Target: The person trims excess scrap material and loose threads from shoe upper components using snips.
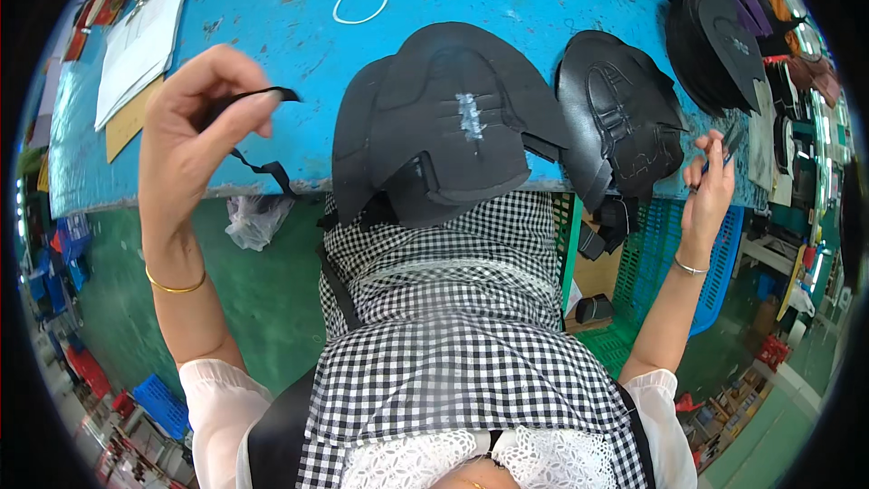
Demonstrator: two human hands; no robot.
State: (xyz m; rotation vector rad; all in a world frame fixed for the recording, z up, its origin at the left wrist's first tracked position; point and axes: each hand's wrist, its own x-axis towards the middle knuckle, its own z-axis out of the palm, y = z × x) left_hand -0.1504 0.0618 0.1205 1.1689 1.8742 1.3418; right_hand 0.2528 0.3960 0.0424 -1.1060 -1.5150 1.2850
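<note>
Blue worktop [303, 50], near edge: left hand [204, 109] pinches black strap [272, 168], best held taut; right hand [711, 179] curls round dark tool [731, 139].

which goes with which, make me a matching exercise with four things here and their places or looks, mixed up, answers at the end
Column one:
1. ring
2. papers
3. strap
4. plastic bag

Column two:
a. black, pinched in the left hand
b. see-through, showing past the near edge of the table
c. round and white, lying on the blue tabletop
d. in a stack at the far left of the table

Right pairs: 1-c, 2-d, 3-a, 4-b
</note>
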